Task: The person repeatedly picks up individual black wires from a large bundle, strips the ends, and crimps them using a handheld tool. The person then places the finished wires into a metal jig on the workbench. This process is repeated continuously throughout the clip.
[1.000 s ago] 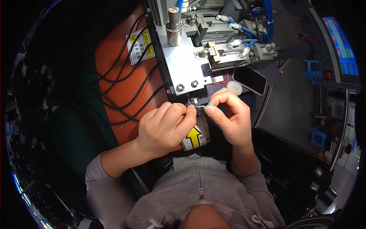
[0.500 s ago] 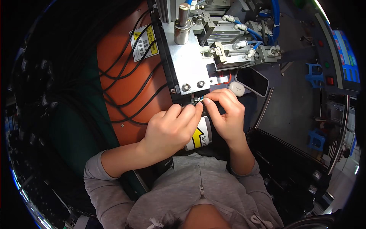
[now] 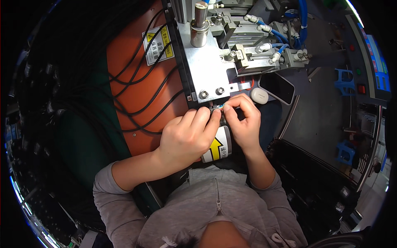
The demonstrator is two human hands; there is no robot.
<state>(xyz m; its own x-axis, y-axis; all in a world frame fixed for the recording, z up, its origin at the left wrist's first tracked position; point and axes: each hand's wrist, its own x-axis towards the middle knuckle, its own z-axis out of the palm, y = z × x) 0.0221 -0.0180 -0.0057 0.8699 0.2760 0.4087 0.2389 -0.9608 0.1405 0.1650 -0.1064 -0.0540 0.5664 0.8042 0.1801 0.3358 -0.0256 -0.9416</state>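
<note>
Just below the front edge of the metal machine head (image 3: 206,74), both my hands meet around a tiny bundle of thin coloured wires (image 3: 220,107). My right hand (image 3: 246,124) pinches the wires between thumb and forefinger. Closed beside it, my left hand (image 3: 186,134) has its thumb and fingertips at the wires' left end; what exactly it grips there is hidden by the fingers. A cylinder with a white label and a yellow arrow (image 3: 216,149) sits under my hands.
Several black cables (image 3: 142,87) cross the orange panel (image 3: 128,136) on the left. A phone (image 3: 278,87) and a round white case (image 3: 259,96) lie right of the machine head. Pneumatic cylinders with blue hoses (image 3: 285,37) stand behind; a screen (image 3: 375,62) is far right.
My right hand has shifted slightly left and dipped, its fingers more curled. More of the coloured wires shows between the fingertips. The whole scene has slid a little rightward in view.
</note>
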